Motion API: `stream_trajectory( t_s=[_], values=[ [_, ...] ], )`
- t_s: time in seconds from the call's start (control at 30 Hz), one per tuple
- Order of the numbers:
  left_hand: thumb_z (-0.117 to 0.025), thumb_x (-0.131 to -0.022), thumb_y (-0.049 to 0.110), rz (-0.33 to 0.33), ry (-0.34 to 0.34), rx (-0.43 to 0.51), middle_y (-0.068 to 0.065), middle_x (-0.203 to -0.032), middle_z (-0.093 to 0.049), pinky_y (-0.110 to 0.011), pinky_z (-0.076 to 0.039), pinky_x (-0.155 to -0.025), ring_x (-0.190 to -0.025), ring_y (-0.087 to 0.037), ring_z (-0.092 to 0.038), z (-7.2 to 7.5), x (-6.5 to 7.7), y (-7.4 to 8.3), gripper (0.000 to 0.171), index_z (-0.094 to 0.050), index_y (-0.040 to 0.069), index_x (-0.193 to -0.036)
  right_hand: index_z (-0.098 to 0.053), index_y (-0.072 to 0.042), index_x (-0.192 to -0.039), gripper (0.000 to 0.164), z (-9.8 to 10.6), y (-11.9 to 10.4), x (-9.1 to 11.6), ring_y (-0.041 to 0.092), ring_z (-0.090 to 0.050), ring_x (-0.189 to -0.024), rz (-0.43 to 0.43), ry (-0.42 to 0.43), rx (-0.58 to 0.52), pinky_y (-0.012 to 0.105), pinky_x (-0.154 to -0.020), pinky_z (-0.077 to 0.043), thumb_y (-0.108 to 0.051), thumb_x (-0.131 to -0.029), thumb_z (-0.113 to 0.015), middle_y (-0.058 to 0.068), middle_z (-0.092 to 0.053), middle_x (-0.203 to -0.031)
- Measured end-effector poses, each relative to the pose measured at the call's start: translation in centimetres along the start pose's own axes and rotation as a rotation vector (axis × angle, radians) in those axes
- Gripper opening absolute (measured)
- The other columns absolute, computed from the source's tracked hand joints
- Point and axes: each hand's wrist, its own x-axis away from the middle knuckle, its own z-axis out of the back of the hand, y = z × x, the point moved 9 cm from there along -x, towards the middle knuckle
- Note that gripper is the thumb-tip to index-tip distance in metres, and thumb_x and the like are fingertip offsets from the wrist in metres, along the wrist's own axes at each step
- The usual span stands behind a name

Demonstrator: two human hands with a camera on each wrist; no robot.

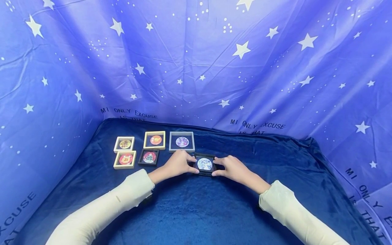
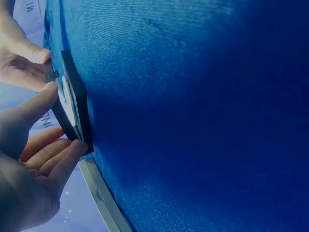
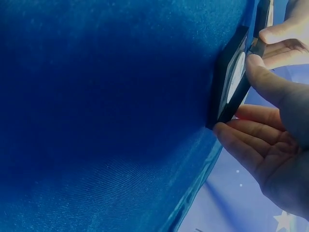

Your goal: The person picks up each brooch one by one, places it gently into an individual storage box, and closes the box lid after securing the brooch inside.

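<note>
A black display frame (image 1: pixel 206 174) with a blue-and-white disc (image 1: pixel 204 164) in its window is on the dark blue cloth. My left hand (image 1: pixel 179 164) grips its left side between thumb and fingers. At the opposite side, my right hand (image 1: pixel 235 169) holds it the same way. In the left wrist view the frame's two black halves (image 2: pixel 79 104) stand slightly apart near the lower end, with the pale disc between them. From the right wrist view, thumb and fingers of the right hand (image 3: pixel 282 140) are on the frame's edges (image 3: pixel 224 82).
Left of the hands are two small cream frames (image 1: pixel 124 160), (image 1: pixel 124 144), a larger yellow frame (image 1: pixel 154 148) and a black frame with a tree picture (image 1: pixel 149 158). A grey frame (image 1: pixel 182 150) lies just behind my left hand. Starry curtains (image 1: pixel 196 68) surround the cloth-covered table (image 1: pixel 190 214).
</note>
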Motion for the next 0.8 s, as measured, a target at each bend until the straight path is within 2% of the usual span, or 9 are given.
stream_trajectory(
  t_s=[0.03,0.17,0.27,0.4,0.5,0.6,0.8],
  values=[
    [-0.091,-0.075,0.035,-0.001,0.001,-0.011,-0.009,-0.105,-0.078,-0.021,-0.044,-0.065,-0.057,-0.004,-0.047,-0.02,0.02,0.05,0.043,-0.081,0.008,-0.107,-0.071,0.001,-0.125,0.056,-0.03,-0.06,0.02,0.009,-0.047,-0.06,0.001,-0.001,0.002,0.03,-0.069,-0.047,-0.039,-0.087,-0.078,0.023,-0.066,-0.131],
    [-0.091,-0.075,0.036,-0.013,0.002,-0.055,-0.008,-0.104,-0.079,-0.029,-0.054,-0.073,-0.078,-0.012,-0.071,-0.19,0.06,0.24,0.044,-0.081,0.008,-0.107,-0.071,0.002,-0.124,0.054,-0.08,-0.43,0.07,0.011,-0.06,-0.066,0.009,0.0,0.027,0.039,-0.075,-0.054,-0.037,-0.087,-0.079,0.024,-0.067,-0.13],
    [-0.09,-0.075,0.036,-0.022,0.0,-0.069,-0.007,-0.103,-0.079,-0.034,-0.058,-0.082,-0.097,-0.016,-0.075,-0.32,0.1,0.35,0.044,-0.081,0.007,-0.107,-0.072,0.002,-0.123,0.053,-0.11,-0.66,0.08,0.016,-0.068,-0.076,0.014,0.004,0.047,0.044,-0.08,-0.056,-0.037,-0.087,-0.079,0.024,-0.067,-0.128],
    [-0.091,-0.075,0.034,-0.029,-0.002,-0.053,-0.009,-0.103,-0.079,-0.035,-0.058,-0.083,-0.095,-0.018,-0.075,-0.39,0.18,0.46,0.043,-0.08,0.006,-0.107,-0.071,0.002,-0.123,0.054,-0.2,-0.79,0.11,0.026,-0.075,-0.089,0.014,0.01,0.058,0.046,-0.082,-0.057,-0.036,-0.086,-0.08,0.025,-0.067,-0.128],
    [-0.091,-0.076,0.032,-0.041,0.0,-0.051,-0.01,-0.102,-0.079,-0.036,-0.059,-0.084,-0.095,-0.019,-0.075,-0.4,0.22,0.61,0.042,-0.08,0.005,-0.106,-0.071,0.003,-0.123,0.054,-0.25,-0.82,0.17,0.033,-0.074,-0.102,0.015,0.015,0.067,0.046,-0.083,-0.058,-0.035,-0.086,-0.08,0.026,-0.067,-0.128],
    [-0.091,-0.076,0.032,-0.055,0.002,-0.06,-0.009,-0.102,-0.079,-0.035,-0.059,-0.085,-0.095,-0.019,-0.075,-0.42,0.23,0.77,0.042,-0.081,0.005,-0.106,-0.071,0.003,-0.123,0.054,-0.36,-0.8,0.17,0.034,-0.074,-0.103,0.017,0.017,0.071,0.047,-0.084,-0.058,-0.035,-0.086,-0.08,0.026,-0.067,-0.128],
    [-0.091,-0.076,0.034,-0.055,0.0,-0.081,-0.011,-0.106,-0.078,-0.03,-0.058,-0.078,-0.082,-0.016,-0.073,-0.52,0.19,0.83,0.043,-0.081,0.005,-0.106,-0.071,0.003,-0.122,0.055,-0.34,-0.91,0.13,0.035,-0.074,-0.101,0.02,0.03,0.084,0.047,-0.084,-0.058,-0.036,-0.085,-0.081,0.027,-0.067,-0.127]
  ],
)
